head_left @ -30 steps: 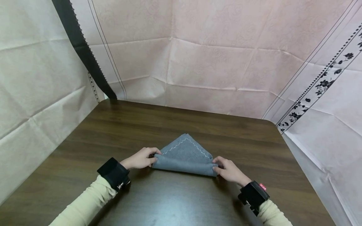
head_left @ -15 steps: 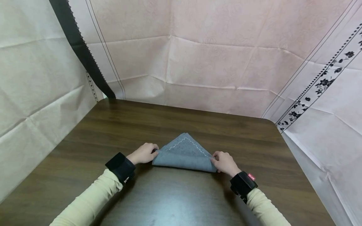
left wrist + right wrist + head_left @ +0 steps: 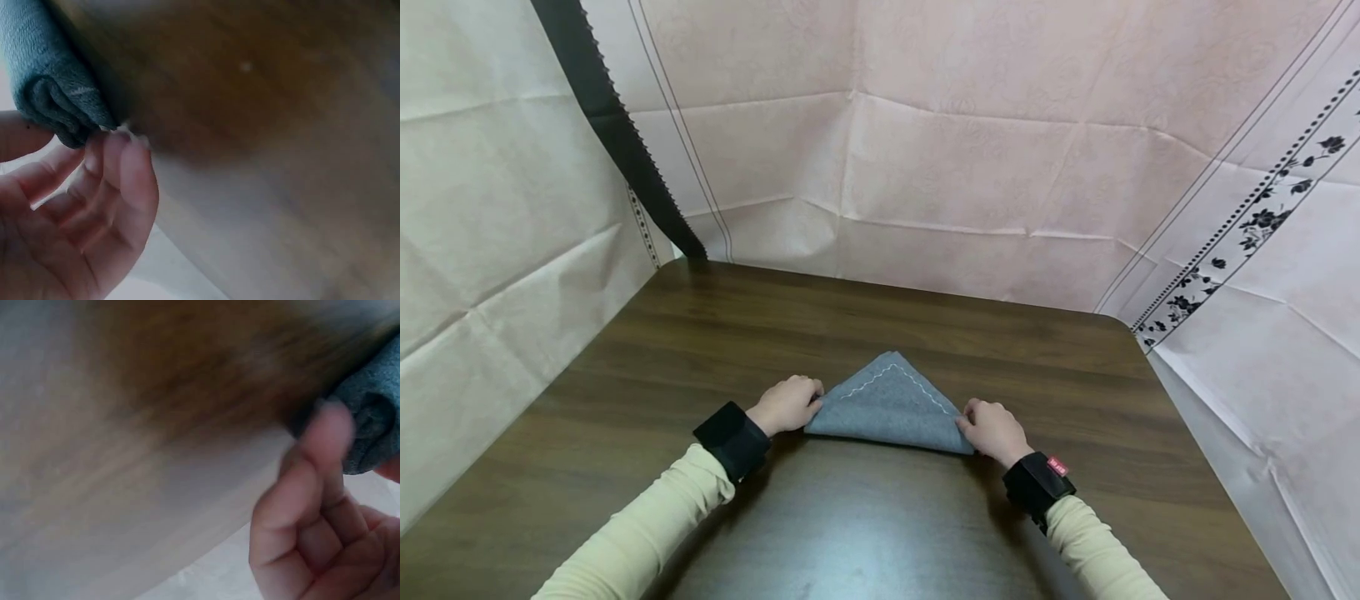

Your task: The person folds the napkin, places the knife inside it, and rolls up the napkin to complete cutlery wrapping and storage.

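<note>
A grey-blue cloth [image 3: 891, 404], perhaps a towel, lies on the table with its near part rolled up. Its far part is a flat triangle pointing away, with a white stitched line along the two edges. At the left end of the roll, my left hand [image 3: 786, 404] grips it between thumb and fingers. My right hand [image 3: 996, 432] holds the right end in the same manner. Spiral layers show at the roll's end [image 3: 59, 94] in the left wrist view, and at the other rolled end [image 3: 375, 419] in the right wrist view, where the fingertips are blurred.
The dark wooden table [image 3: 850, 312] has rounded far corners. Behind it hangs a creased pale sheet [image 3: 962, 183], with a black strip [image 3: 625, 142] at left and a floral band [image 3: 1262, 221] at right. Black bands [image 3: 733, 442] circle both wrists.
Both hands have moved slightly away from the body, pushing the roll forward. The roll's near edge sits farther off, and a little less of the stitched triangle shows.
</note>
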### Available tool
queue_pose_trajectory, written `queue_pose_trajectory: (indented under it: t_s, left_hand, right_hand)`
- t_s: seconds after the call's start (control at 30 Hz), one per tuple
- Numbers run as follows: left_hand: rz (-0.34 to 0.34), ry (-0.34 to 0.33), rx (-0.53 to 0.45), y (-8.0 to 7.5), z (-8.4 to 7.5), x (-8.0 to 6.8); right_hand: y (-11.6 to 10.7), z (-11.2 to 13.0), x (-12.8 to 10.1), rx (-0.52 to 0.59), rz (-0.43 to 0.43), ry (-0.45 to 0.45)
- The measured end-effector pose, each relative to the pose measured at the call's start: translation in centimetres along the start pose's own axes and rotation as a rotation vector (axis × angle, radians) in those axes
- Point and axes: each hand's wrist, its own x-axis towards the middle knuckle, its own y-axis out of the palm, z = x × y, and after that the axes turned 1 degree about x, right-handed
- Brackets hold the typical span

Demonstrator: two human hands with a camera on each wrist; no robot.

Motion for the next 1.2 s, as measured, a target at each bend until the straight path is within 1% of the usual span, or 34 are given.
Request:
queue_pose_trajectory:
  t_s: [0.07, 0.13, 0.17, 0.2, 0.23, 0.3, 0.37, 0.47, 0.57, 0.67, 0.77, 0.93, 1.0, 1.07, 1.13, 1.2]
  left_hand:
    - [-0.085, 0.055, 0.045, 0.1, -0.6, -0.2]
    - [-0.169, 0.150, 0.080, 0.1, -1.3, -0.5]
    - [-0.197, 0.203, 0.089, 0.1, -1.8, -0.7]
    - [-0.208, 0.256, 0.096, 0.1, -2.3, -0.9]
    - [-0.201, 0.300, 0.105, 0.1, -2.7, -1.1]
    - [-0.150, 0.360, 0.131, 0.2, -3.5, -1.6]
    - [-0.084, 0.376, 0.158, 0.5, -4.0, -2.0]
    - [-0.018, 0.368, 0.206, 1.0, -4.1, -2.2]
    - [0.003, 0.364, 0.245, 1.3, -4.0, -2.1]
    - [0.000, 0.371, 0.299, 1.4, -4.1, -1.7]
    - [-0.021, 0.376, 0.358, 1.7, -4.3, -1.4]
    - [-0.048, 0.386, 0.416, 2.0, -4.3, -1.7]
    - [-0.058, 0.405, 0.410, 2.0, -4.3, -2.1]
    - [-0.055, 0.431, 0.377, 1.8, -4.3, -2.4]
    - [-0.030, 0.454, 0.308, 1.4, -4.2, -2.7]
    - [0.024, 0.460, 0.198, 0.8, -4.1, -3.0]
  right_hand:
    - [0.2, 0.1, -0.1, -0.052, -0.091, -0.059]
    - [0.5, 0.2, -0.2, -0.110, -0.200, -0.173]
    - [0.7, 0.2, -0.3, -0.130, -0.247, -0.242]
    - [0.9, 0.2, -0.4, -0.143, -0.286, -0.315]
    - [1.1, 0.2, -0.5, -0.153, -0.316, -0.387]
    - [1.3, 0.2, -0.7, -0.162, -0.337, -0.509]
    - [1.5, 0.2, -1.0, -0.168, -0.313, -0.569]
    - [1.6, 0.3, -1.5, -0.232, -0.253, -0.603]
    - [2.0, 0.5, -1.8, -0.347, -0.220, -0.620]
    - [2.4, 0.6, -1.7, -0.426, -0.243, -0.634]
    - [2.5, 0.7, -1.7, -0.442, -0.270, -0.632]
    - [2.6, 1.0, -2.2, -0.457, -0.254, -0.639]
    - [2.5, 1.2, -2.7, -0.456, -0.242, -0.643]
    - [2.2, 1.4, -3.2, -0.430, -0.220, -0.641]
    - [1.7, 1.4, -3.8, -0.380, -0.177, -0.630]
    - [1.0, 1.4, -4.2, -0.296, -0.099, -0.608]
